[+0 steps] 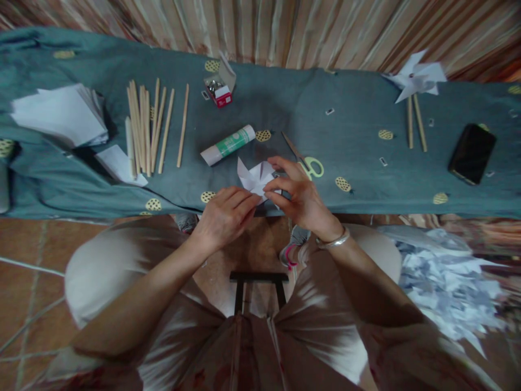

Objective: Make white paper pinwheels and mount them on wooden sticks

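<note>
A white paper pinwheel (255,175) with folded blades is between my two hands at the near edge of the cloth-covered table. My left hand (228,214) has its fingers closed on the pinwheel's lower left side. On its right side, the curled fingers of my right hand (299,195) press at the centre and hold a blade. Just beyond lies a glue stick (230,144) with a green and white label. Scissors (311,166) with pale green handles rest beside my right hand.
A small open box of metal pins (220,89) stands at the back. Several wooden sticks (145,130) and a stack of white paper (61,115) lie left. Finished pinwheels (419,77) on sticks and a black phone (472,153) are right. Paper scraps (451,288) fill a bag below.
</note>
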{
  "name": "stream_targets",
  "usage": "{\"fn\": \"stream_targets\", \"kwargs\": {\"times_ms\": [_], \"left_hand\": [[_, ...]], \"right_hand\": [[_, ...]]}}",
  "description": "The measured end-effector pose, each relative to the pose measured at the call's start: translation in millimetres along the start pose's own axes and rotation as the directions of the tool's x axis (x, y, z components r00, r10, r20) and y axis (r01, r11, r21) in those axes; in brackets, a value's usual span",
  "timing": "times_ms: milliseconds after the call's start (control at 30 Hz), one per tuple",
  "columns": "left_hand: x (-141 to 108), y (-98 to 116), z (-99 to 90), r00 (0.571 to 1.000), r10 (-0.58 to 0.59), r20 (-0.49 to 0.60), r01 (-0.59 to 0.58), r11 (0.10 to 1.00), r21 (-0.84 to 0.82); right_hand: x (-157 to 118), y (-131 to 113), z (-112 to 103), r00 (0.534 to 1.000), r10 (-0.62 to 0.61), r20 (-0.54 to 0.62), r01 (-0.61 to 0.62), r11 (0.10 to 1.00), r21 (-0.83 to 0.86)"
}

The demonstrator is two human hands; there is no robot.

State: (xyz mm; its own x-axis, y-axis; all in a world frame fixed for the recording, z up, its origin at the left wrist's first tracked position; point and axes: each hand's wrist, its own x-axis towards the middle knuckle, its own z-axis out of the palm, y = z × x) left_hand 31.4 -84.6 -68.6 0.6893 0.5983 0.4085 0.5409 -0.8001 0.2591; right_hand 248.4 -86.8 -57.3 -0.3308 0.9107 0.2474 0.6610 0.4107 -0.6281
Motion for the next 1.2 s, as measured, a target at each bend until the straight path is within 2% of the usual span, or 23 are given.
{"fn": "stream_targets", "kwargs": {"times_ms": [267,733,1200], "left_hand": [[-1.0,0.0,4.2,0.997,0.066,-0.041,-0.069,0.996,-0.058],[-0.6,-1.5,7.8,1.0,0.01,-0.001,-0.01,0.994,-0.105],[2.6,0.3,7.7,0.993,0.024,-0.112,-0.038,0.991,-0.128]], "right_hand": [[5.3,-1.5,9.0,1.0,-0.025,-0.014,0.023,0.997,-0.077],[-1.0,0.8,9.2,0.997,-0.002,-0.072,-0.001,0.999,-0.037],[-10.0,0.6,6.5,0.998,-0.037,-0.044,0.034,0.997,-0.07]]}}
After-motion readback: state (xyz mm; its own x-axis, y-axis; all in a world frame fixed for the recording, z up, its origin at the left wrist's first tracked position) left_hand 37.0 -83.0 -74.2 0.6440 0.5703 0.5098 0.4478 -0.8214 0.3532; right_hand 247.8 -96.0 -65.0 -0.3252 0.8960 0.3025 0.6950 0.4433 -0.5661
